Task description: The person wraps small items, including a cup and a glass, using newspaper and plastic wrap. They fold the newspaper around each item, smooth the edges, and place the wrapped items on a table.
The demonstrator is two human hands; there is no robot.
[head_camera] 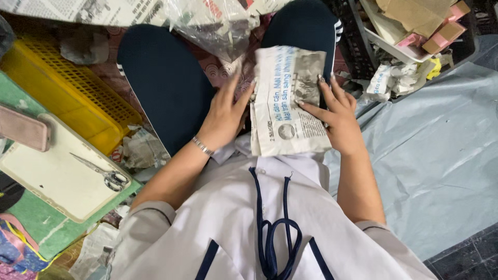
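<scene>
So the right hand (340, 116) is lying flat on top of a newspaper-wrapped bundle (290, 101), fingers spread and pressing down on its right half, nothing curled round it. The left hand (225, 116) is at the bundle's left edge, palm open with the fingertips just touching the paper, so it isn't clamped on anything either. The bundle itself sits on the person's lap, over the dark trousers (166, 83), right between both hands.

My guess on handling: it looks light and softish, newsprint folded over something flattish, and the paper will crease and tear easily if you pinch a corner. I'd say hold it by the two long edges with flat palms rather than fingertips. Newsprint isn't slippery, but loose folds can pop open if you lift from one side only. Can't tell what's inside, so I'd treat it as fragile.

Moving outward: just beyond the bundle, past the fingertips, is a crumpled clear plastic bag (212, 23). Off to the left-hand side there's a yellow plastic crate (67, 88), and nearer the person than that a pale board (52, 176) with scissors (104, 173) on it. Out past the right hand, a grey sheet (436, 155) covers the floor, and a tray of cardboard and pink boxes (420, 31) sits further off.
</scene>
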